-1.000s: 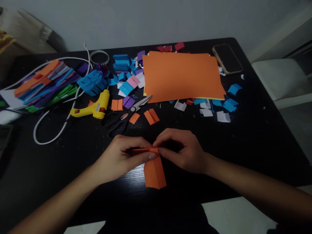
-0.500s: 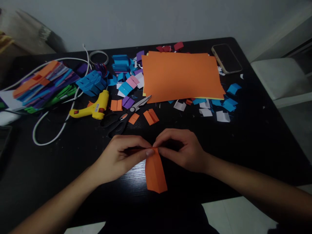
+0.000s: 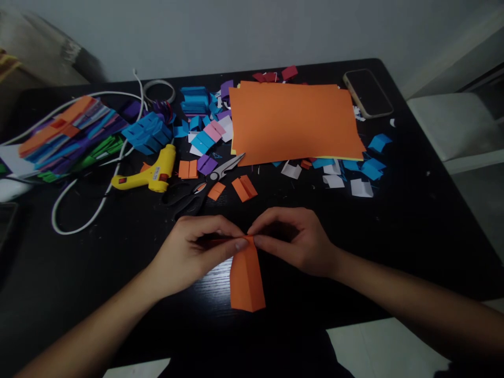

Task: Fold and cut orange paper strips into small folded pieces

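Note:
An orange paper strip, creased lengthwise, hangs down toward me from my fingertips at the front of the black table. My left hand pinches its top end between thumb and fingers. On the other side of that same end, my right hand is closed, thumb and index finger pressed at the paper's edge. The fingertips of both hands almost meet there. Part of the orange paper reaches left behind my left thumb, mostly hidden. Just beyond my hands lie black-handled scissors and a small folded orange paper piece.
A stack of orange sheets lies at the back, small folded paper pieces around it. To the left are a yellow glue gun, a white cable, bundled paper strips and a tape ring. A phone rests at the back right.
The hanging lower end of the orange strip has swung slightly left. Both hands keep their pinch at the top, nearly in the same place.

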`<action>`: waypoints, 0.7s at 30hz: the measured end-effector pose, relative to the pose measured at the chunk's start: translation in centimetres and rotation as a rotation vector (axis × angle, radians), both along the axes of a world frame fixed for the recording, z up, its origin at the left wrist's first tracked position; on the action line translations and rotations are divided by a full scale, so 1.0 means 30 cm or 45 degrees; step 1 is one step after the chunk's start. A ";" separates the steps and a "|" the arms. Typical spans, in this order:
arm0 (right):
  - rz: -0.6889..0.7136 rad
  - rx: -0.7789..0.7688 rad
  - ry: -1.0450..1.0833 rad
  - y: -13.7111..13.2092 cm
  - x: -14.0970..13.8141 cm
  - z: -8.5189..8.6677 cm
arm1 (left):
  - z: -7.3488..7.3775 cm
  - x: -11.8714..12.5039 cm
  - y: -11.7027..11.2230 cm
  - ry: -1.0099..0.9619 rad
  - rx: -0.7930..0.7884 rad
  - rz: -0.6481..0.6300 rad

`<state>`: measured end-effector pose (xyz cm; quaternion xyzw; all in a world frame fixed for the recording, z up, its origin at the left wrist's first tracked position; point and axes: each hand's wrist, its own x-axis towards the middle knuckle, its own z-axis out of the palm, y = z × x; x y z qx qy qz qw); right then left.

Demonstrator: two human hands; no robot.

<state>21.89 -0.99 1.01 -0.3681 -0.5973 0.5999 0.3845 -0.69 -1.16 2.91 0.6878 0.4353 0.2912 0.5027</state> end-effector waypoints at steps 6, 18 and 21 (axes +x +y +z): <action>0.012 -0.042 0.007 0.000 0.003 -0.002 | -0.002 0.000 0.001 0.014 0.009 0.016; 0.051 0.006 -0.085 -0.005 -0.001 -0.011 | 0.003 0.005 -0.007 0.084 0.129 0.045; 0.037 0.056 -0.136 -0.005 0.001 -0.009 | 0.005 0.003 -0.008 0.091 0.149 0.028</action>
